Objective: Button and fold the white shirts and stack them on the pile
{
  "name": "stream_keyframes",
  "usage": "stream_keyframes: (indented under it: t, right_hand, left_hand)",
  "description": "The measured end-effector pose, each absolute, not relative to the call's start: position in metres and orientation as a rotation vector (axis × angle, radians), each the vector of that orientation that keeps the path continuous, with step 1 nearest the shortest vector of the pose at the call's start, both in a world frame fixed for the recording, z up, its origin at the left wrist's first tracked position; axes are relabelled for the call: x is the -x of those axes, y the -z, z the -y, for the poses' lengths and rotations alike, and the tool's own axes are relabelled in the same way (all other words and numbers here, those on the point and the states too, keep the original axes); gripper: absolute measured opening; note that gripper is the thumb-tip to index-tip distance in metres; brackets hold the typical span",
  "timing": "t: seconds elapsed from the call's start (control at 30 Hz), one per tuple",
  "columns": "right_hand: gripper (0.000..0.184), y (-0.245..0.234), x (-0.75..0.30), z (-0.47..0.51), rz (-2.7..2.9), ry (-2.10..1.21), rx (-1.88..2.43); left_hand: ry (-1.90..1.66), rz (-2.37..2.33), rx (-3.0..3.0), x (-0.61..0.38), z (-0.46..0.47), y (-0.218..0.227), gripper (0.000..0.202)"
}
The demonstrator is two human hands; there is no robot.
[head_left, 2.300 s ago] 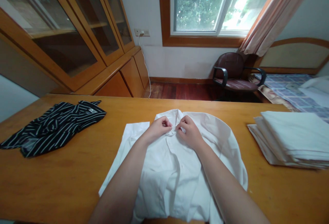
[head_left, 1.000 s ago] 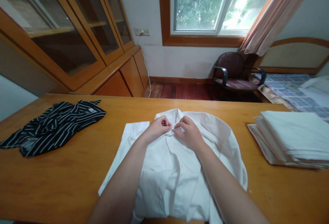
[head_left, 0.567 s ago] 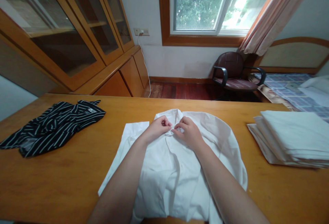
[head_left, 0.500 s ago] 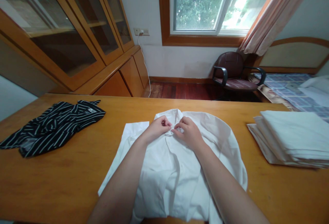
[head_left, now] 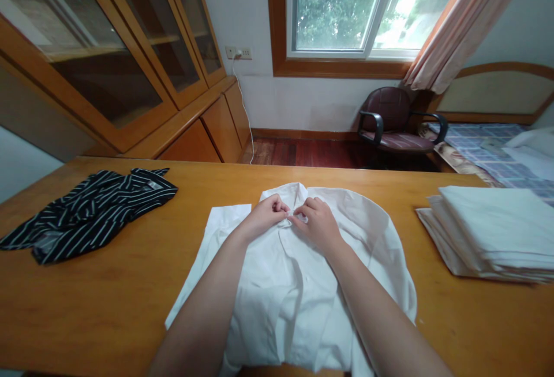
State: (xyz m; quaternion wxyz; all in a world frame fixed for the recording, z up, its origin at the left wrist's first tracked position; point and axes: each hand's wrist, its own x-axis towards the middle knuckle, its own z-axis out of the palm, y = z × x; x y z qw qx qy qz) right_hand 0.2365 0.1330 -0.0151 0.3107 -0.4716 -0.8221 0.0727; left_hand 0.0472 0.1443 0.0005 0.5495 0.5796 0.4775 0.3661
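A white shirt [head_left: 298,302] lies spread on the wooden table in front of me, its collar end toward the far edge. My left hand [head_left: 267,215] pinches the front of the shirt just below the collar. Close beside it, my right hand [head_left: 318,222] also has thumb and fingers closed on the cloth there. The fingertips of both hands nearly meet at the front opening. Whether a button sits between them is too small to make out. The shirt's sleeves lie out to either side of my forearms.
On the table [head_left: 130,302], a crumpled black garment with white stripes [head_left: 99,209] lies at the left. A stack of folded white cloth [head_left: 497,227] stands at the right. Beyond are a glass-door cabinet [head_left: 173,105], an office chair [head_left: 393,120] and a bed [head_left: 489,140].
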Motion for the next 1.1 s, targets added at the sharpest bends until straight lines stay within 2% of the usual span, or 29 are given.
stream_keyframes:
  t: [0.27,1.1]
  right_hand:
    - [0.014,0.0181,-0.2362,-0.1347,2.150,-0.266,1.235]
    - [0.008,0.0220,-0.2337,-0.1356,2.048,-0.419,1.247]
  left_hand:
    - [-0.901,-1.188,-1.449,-0.0489,-0.1464,0.0064,0.022]
    - [-0.917,-1.121,-1.311,-0.0505,-0.1447,-0.0007,0.034]
